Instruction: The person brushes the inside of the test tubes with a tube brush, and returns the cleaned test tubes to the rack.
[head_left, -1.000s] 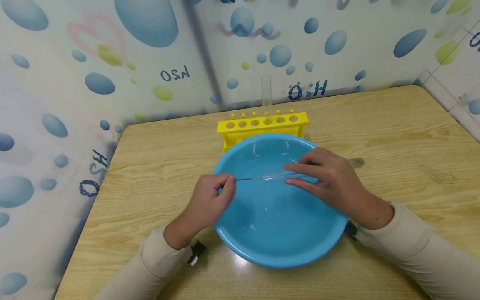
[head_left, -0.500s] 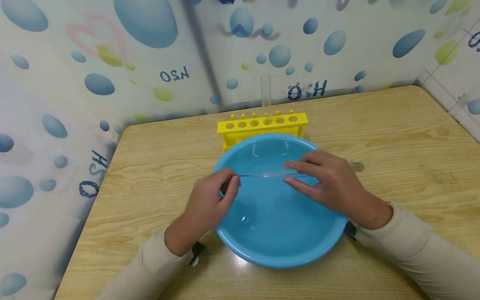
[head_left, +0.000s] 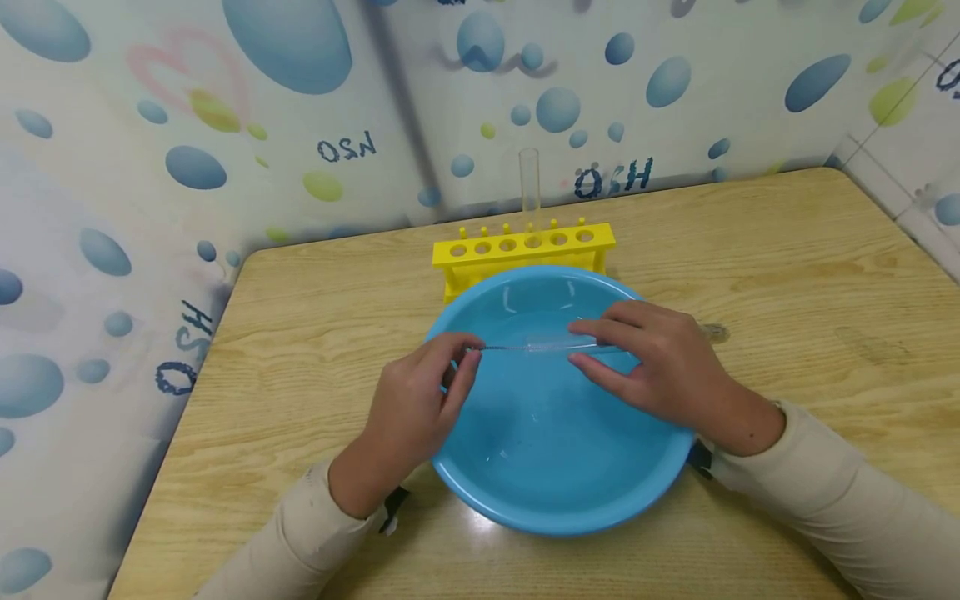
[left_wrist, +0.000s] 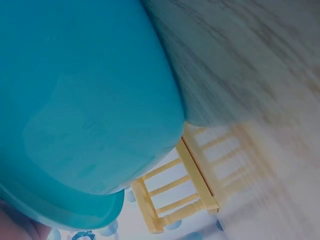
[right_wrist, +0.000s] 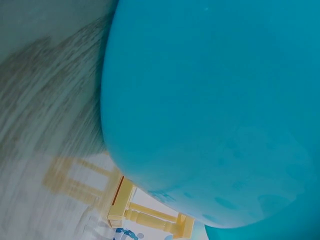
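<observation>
My left hand (head_left: 416, 408) pinches the thin twisted-wire handle of a test tube brush (head_left: 504, 347) between thumb and fingertips. The wire runs into the mouth of a clear glass test tube (head_left: 555, 345), which lies nearly level above a blue basin (head_left: 555, 467). My right hand (head_left: 660, 362) holds the tube between thumb and fingers, hiding its middle. Past that hand the tube's end shows, with greyish bristles (head_left: 716, 332) inside. Only a sliver of the left hand (left_wrist: 20, 225) appears in the left wrist view; the right wrist view shows mostly the basin (right_wrist: 210, 100).
Behind the basin stands a yellow test tube rack (head_left: 525, 244), close to the far rim. One upright test tube (head_left: 530, 179) stands in it. Everything rests on a wooden table (head_left: 315, 333), with a patterned wall along its back and left edges.
My left hand has shifted slightly up and right, and its fingers have changed their hold on the wire. The wire now lies more level. My right hand and the tube have hardly moved.
</observation>
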